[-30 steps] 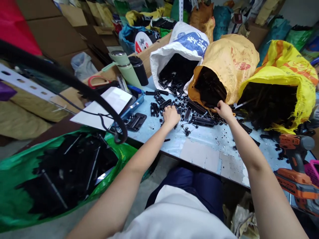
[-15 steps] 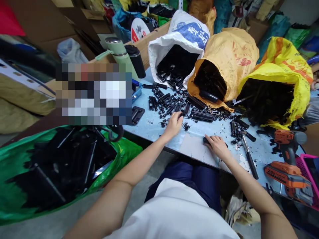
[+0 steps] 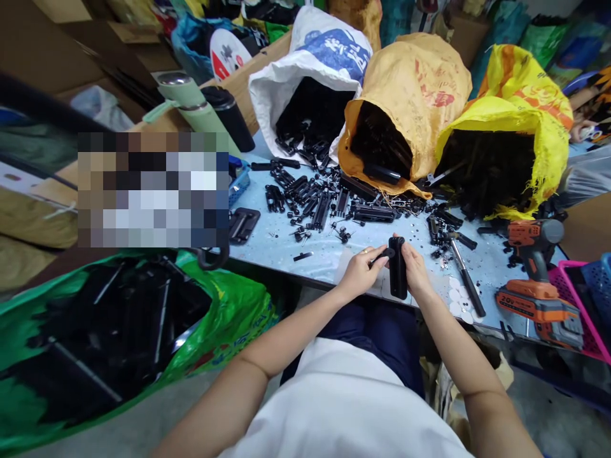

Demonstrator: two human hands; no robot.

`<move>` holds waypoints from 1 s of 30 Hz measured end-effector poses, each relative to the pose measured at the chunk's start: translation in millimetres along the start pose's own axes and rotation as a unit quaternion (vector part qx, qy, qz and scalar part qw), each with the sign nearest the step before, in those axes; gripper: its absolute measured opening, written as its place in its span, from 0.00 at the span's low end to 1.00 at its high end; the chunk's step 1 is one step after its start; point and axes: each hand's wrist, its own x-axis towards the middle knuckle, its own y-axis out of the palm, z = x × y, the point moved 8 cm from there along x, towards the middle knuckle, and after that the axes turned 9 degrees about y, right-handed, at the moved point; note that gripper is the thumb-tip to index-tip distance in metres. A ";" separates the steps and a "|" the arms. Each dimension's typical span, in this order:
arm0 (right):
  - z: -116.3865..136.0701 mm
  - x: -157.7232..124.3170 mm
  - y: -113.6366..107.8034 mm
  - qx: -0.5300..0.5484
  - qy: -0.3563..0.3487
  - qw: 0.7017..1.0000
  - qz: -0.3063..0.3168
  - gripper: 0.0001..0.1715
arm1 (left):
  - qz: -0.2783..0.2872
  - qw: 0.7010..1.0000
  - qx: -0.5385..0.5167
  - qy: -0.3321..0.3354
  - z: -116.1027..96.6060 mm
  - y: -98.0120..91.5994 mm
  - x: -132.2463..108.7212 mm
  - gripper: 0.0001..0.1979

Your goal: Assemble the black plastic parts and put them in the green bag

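Near the table's front edge my two hands meet around black parts. My right hand (image 3: pixel 416 270) is closed on a long black plastic piece (image 3: pixel 398 273), held upright along its left side. Pinched in my left hand (image 3: pixel 361 272) is a small black part with a round end (image 3: pixel 386 254), touching or just beside the upper part of the long piece; I cannot tell which. Behind my hands lies a heap of black plastic parts (image 3: pixel 319 207). A thin dark strip (image 3: pixel 303 256) lies to the left of my left hand.
A white sack (image 3: pixel 267 86), an orange sack (image 3: pixel 415 76) and a yellow sack (image 3: pixel 547 140) lie open at the back. A hammer (image 3: pixel 468 280) and a cordless drill (image 3: pixel 529 273) are on the right. A green bag (image 3: pixel 238 299) of black parts stands left, below a blurred patch.
My right hand has raised the long black piece from the table and turned it upright. My left hand has come from the heap to it with a small part. The view has shifted right.
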 end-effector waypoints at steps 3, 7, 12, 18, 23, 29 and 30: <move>4.7 -1.7 3.5 -0.010 -0.026 0.999 0.029 0.37 | -0.009 1.000 0.020 0.016 -4.7 -4.2 0.2 0.16; 17.5 -5.2 1.3 -0.120 -0.105 0.985 0.069 0.32 | 0.014 0.997 0.072 0.027 -11.8 -7.8 0.1 0.16; 36.8 -12.4 -3.3 -0.265 -0.216 0.934 0.107 0.25 | 0.063 0.991 0.104 0.060 -21.3 -8.1 0.1 0.16; 57.3 -26.1 6.2 -0.336 -0.314 0.885 0.076 0.26 | -0.031 0.988 0.099 0.112 -35.9 -8.3 0.6 0.17; 68.9 -38.6 10.5 -0.284 -0.361 0.887 -0.031 0.27 | -0.161 0.970 0.114 0.141 -51.3 -13.1 -0.7 0.19; 51.3 -33.3 8.6 -0.289 -0.314 0.904 -0.030 0.30 | -0.092 0.977 0.085 0.174 -40.7 -10.4 6.2 0.19; 45.4 -30.0 8.5 -0.288 -0.300 0.909 -0.021 0.30 | -0.083 0.980 0.081 0.164 -34.5 -8.9 5.3 0.18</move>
